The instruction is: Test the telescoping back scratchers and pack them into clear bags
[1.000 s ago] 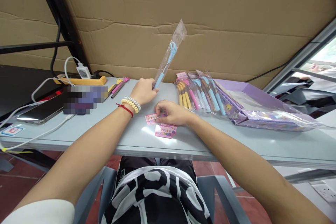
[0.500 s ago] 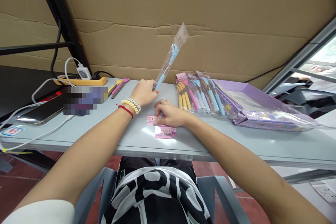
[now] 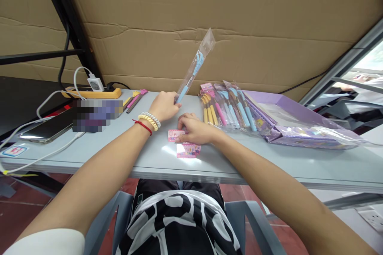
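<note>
My left hand (image 3: 165, 105) is closed round the lower end of a light blue back scratcher (image 3: 195, 71) in a clear plastic bag. The bagged scratcher tilts up and to the right, its hand-shaped head uppermost and the bag's top end standing beyond it. Low on the table, my right hand (image 3: 196, 128) has its fingers curled and its thumb down on a small pink printed card (image 3: 174, 135). Part of that card is hidden under the fingers. More pink cards (image 3: 187, 150) lie overlapped just in front of this hand.
Bagged yellow, pink and blue back scratchers (image 3: 229, 107) lie right of my hands, beside an open purple box (image 3: 299, 133). Unbagged scratchers (image 3: 136, 99) lie at left, near a phone (image 3: 49, 127), cables and a yellow power strip (image 3: 92, 94). Cardboard (image 3: 254, 28) stands behind the table.
The bagged back scratcher has dipped slightly, moving a little right. My right thumb has come down onto the pink cards, and the left card has shifted slightly right.
</note>
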`<state>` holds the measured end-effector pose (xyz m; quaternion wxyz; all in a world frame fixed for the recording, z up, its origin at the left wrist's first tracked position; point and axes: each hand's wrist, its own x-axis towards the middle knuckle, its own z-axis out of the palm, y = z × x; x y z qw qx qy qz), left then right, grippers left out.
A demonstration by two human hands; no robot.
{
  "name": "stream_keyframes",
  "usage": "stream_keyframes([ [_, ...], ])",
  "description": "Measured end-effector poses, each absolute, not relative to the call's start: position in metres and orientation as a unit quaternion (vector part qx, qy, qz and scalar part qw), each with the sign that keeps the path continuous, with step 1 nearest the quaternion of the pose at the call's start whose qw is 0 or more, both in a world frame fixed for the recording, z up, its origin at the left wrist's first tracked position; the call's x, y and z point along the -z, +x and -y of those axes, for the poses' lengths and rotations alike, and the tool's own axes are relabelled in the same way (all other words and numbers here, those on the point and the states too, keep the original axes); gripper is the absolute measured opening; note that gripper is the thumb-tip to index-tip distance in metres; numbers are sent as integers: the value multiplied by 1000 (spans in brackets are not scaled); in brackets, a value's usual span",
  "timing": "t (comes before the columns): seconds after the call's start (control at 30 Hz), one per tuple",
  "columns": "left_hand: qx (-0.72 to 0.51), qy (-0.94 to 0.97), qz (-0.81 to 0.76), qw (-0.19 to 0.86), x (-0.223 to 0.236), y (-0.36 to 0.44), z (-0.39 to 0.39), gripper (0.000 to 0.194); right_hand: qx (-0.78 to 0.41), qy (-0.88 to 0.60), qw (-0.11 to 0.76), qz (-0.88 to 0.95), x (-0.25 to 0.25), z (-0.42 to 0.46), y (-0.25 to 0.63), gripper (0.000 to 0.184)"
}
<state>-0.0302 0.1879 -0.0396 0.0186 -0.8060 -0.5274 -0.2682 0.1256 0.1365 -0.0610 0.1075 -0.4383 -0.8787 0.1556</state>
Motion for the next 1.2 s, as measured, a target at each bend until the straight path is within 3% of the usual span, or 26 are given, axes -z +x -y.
stream_keyframes([
  [0.2,269,-806,528,18,39,-30,-187,14,-171,-380,190,889,61,-132,126,32],
  [0.37,268,-805,530,14,37,-30,-186,15,-184,-344,288,875,60,-134,127,13],
  [0.57,287,-800,526,-17,36,-33,-189,17,-80,-426,442,785,50,-151,152,22],
  [0.7,301,-782,540,-71,32,-37,-189,16,6,-459,524,718,43,-161,173,13],
  [0.97,250,-784,431,-371,27,-47,-185,19,26,-515,530,673,47,-172,189,12],
  [1.2,98,-802,378,-453,22,-61,-184,27,38,-538,532,653,49,-176,196,11],
])
